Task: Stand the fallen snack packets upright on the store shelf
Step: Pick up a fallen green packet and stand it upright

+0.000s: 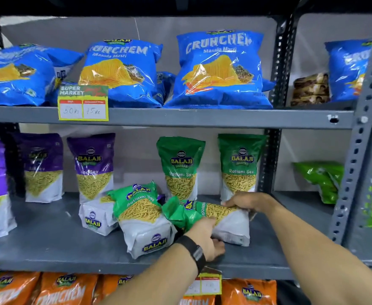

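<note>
Reaching in over the front edge of the middle shelf [48,249], both hands grip one fallen green packet [202,213] that lies on its side, green top to the left and white base to the right. The left hand [207,237], a dark band at its wrist, has its fingers closed around the packet's middle from the near side — the right hand [250,202] clamps the far upper edge by the white base. Just left, touching it, a second green packet [142,211] leans tilted, and beside that a white-based packet [97,216] lies toppled, its colour mostly hidden, perhaps purple. Behind them two green packets [180,166] stand upright at the back, with purple packets [92,164] upright to the left. Above — blue crisp bags [220,69] fill the upper shelf.
</note>
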A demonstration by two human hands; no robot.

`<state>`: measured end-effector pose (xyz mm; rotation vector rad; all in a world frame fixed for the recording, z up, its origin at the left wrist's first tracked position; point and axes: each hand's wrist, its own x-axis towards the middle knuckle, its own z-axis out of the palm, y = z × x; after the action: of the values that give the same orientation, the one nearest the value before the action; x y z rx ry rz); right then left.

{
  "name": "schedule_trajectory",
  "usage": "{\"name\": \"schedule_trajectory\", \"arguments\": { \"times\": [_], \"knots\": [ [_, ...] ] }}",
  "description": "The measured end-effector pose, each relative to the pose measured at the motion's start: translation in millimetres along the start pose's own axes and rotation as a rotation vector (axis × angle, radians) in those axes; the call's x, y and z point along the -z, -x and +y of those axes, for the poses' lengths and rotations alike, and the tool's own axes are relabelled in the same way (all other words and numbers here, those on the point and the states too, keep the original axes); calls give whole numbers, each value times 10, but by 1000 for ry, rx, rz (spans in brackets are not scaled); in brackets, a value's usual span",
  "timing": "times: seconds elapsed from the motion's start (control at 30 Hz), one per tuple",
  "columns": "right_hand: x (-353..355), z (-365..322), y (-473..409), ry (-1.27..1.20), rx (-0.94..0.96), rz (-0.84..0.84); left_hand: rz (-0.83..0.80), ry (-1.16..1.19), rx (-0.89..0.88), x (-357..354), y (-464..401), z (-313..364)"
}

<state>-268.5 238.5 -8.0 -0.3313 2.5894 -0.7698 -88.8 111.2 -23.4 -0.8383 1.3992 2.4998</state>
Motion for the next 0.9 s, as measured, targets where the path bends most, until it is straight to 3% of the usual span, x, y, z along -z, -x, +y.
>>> {"name": "schedule_trajectory", "arguments": {
  "times": [0.23, 0.33, 0.57, 0.9],
  "knots": [
    [27, 176, 288, -216, 55, -59, -86, -93, -11, 59, 33, -16],
    [-37, 279, 531, -420, 51, -74, -126, -147, -59, 177, 108, -33],
    [-492, 88, 1224, -797, 254, -83, -176, -236, -373, 702, 401, 173],
    [-1578, -860, 1805, -1073, 482, 115, -256, -322, -741, 1891, 874, 593]
  ]
}}
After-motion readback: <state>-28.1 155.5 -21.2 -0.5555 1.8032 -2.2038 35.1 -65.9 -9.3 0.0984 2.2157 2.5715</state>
